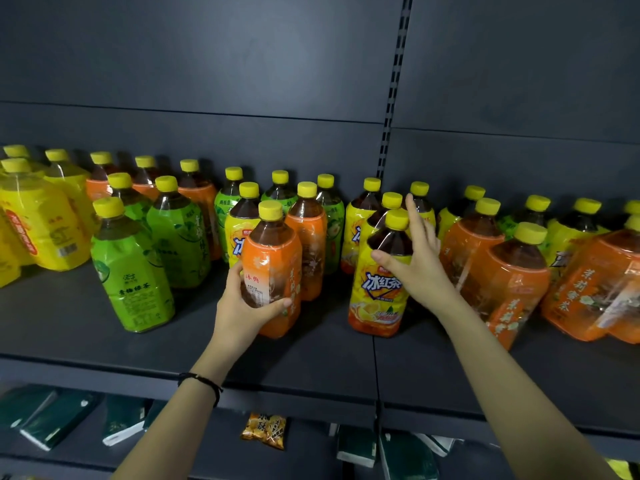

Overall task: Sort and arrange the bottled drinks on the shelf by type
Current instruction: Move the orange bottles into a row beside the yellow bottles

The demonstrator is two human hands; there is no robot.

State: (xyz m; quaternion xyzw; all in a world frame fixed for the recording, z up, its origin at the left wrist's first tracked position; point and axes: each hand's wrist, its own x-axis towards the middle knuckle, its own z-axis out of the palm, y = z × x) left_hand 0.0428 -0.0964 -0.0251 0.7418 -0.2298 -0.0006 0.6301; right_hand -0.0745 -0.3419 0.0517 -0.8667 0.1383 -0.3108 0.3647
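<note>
Many yellow-capped tea bottles with orange, green and yellow labels stand mixed on a dark shelf (86, 317). My left hand (242, 303) grips the lower body of an orange-label bottle (273, 258) at the front centre. My right hand (415, 258) reaches with fingers spread against the shoulder of a yellow-label iced tea bottle (377, 289), thumb on its front and fingers behind; its fingers do not close round it. Green-label bottles (135, 271) stand at the left front. Orange-label bottles (512, 275) crowd the right.
Large yellow bottles (41, 230) fill the far left. The shelf's back panel has a slotted upright (391, 98). On the lower shelf lie dark green packets (55, 417) and an orange snack bag (265, 429). Bare shelf shows along the front edge.
</note>
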